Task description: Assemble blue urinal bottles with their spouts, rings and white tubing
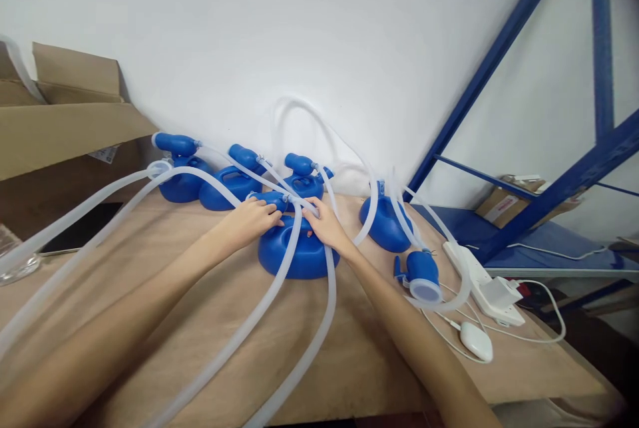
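A blue jug (pixel 294 255) sits on the table between my forearms, with a blue bottle-shaped funnel (pixel 272 198) lying over its top. My left hand (pixel 257 216) is wrapped round that funnel. Just to the right, my right hand (pixel 322 220) pinches the end of a clear tube (pixel 305 207) beside the funnel's narrow tip. One tube (pixel 269 298) hangs down in front of the jug, and another (pixel 327 308) comes out below my right hand. How far the tube end sits on the tip is hidden by my fingers.
Several blue jugs (pixel 227 190) with funnels and tubes stand along the wall. On the right are another jug (pixel 384 221), a loose blue funnel (pixel 422 275), a white power strip (pixel 484 288) and a white charger case (pixel 476 340). A cardboard box (pixel 64 128) is at left, blue shelving (pixel 499 241) at right.
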### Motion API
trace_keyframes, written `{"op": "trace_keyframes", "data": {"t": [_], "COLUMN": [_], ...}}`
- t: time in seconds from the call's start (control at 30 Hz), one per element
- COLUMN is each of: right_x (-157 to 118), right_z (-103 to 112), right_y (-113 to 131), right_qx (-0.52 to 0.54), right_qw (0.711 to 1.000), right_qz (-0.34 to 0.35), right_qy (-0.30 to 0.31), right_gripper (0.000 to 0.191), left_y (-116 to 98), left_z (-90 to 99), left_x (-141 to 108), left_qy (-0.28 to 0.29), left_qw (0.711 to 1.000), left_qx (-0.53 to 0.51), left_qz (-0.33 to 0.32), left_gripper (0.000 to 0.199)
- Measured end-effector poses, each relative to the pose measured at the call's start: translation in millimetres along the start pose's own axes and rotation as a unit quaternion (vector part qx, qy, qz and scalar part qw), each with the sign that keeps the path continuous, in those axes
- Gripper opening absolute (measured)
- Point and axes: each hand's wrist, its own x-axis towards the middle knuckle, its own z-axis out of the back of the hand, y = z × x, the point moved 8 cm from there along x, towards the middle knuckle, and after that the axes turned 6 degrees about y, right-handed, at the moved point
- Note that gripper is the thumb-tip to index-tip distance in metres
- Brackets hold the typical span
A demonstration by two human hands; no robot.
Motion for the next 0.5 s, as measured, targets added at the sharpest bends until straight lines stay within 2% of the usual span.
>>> {"op": "trace_keyframes", "data": {"t": [0.13,0.2,0.33,0.5], "right_x": [-1.9,-3.6,-6.8,-9.1], "right_z": [-0.1,-0.1,-0.7,-0.5], "right_y": [-3.3,-4.7,-5.8,-2.5], "right_qx": [-0.016,-0.02,-0.037,-0.056], "right_qw": [1.0,0.999,0.998,0.997], "right_qz": [-0.015,-0.024,-0.049,-0.047], "right_qy": [0.006,0.01,0.021,0.022], "right_gripper": [0.024,0.025,0.027,0.03], "left_y": [9.8,19.9,31.6,28.5], "left_z": [8.0,13.2,11.8,3.4], "left_x": [-3.2,-7.1,-14.5,-15.5], "left_qy": [0.008,0.016,0.044,0.025], "left_qw": [1.0,0.998,0.983,0.971], "left_qx": [-0.024,-0.043,-0.051,-0.081], "left_qz": [0.009,0.053,0.169,0.223], "left_gripper": [0.035,0.041,0.036,0.036]}}
